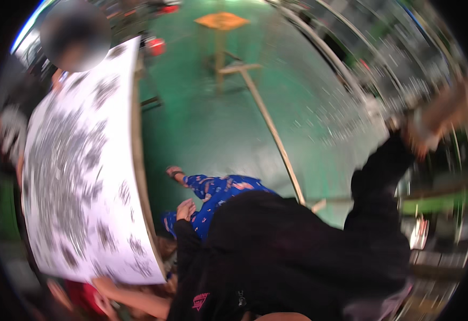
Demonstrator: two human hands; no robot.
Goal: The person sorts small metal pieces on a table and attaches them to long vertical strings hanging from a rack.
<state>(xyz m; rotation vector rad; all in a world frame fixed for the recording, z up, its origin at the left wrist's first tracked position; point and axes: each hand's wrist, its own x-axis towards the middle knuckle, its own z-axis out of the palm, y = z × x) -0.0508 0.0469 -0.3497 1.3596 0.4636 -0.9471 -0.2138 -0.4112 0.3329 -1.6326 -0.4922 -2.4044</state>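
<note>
My left hand [185,209] hangs low in front of my blue patterned trousers [228,187], beside the edge of a long table [144,176]. Its fingers are loosely stretched and hold nothing I can see. Out to the far right, my right hand [441,115] is raised at the end of my black sleeve, smeared by motion; whether it grips anything does not show. The table to my left bears a white sheet [121,101] with many small dark pieces or marks [68,176], too blurred to name.
A yellow stool [222,21] stands ahead on the green floor [202,128], near a long wooden bar [271,128]. Machinery [373,48] lines the right. Another person's arm [132,299] reaches to the table's near end; a person [60,77] is at its far end.
</note>
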